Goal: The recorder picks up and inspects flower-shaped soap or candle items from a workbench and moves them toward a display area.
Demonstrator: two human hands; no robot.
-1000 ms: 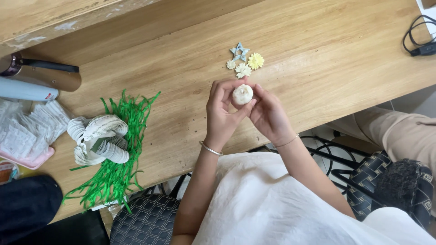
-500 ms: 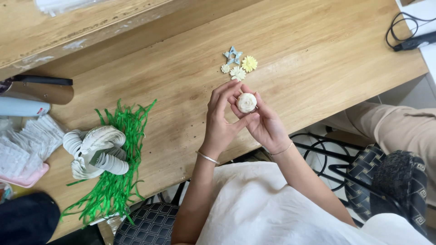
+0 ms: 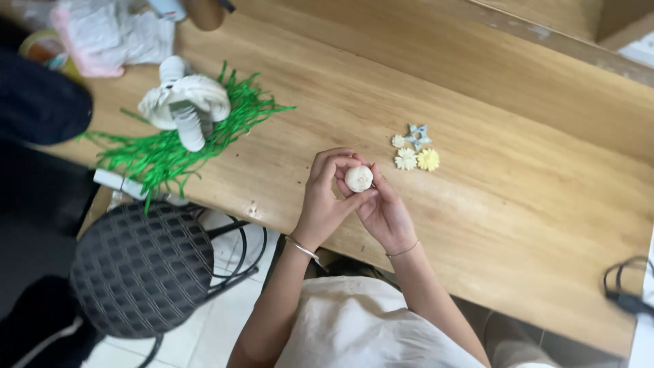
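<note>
Wooden planks run wide and pale across the bench, and just above its near edge both hands meet around a small cream rosette, a rounded, flower-like piece. The left hand closes its grip on it with fingers curled over the top and thumb beneath, while the right hand cups it from the other side, fingertips pressed to its rim; so both grips are closed on the piece, held clear of the wood. It looks very light and probably soft or brittle at the petals, so a hold by the rim or underside, as here, seems safer than squeezing the face. Being nearly round, it has no clear long axis; its patterned face is turned upward toward the camera. Just beyond the hands lie four small flowers in cream, yellow and pale blue, close together on the wood. Well apart to the left, a white coiled bundle rests on a spread of green fringe. A dark woven stool stands below the bench edge, and a black cable lies at the far right.
</note>
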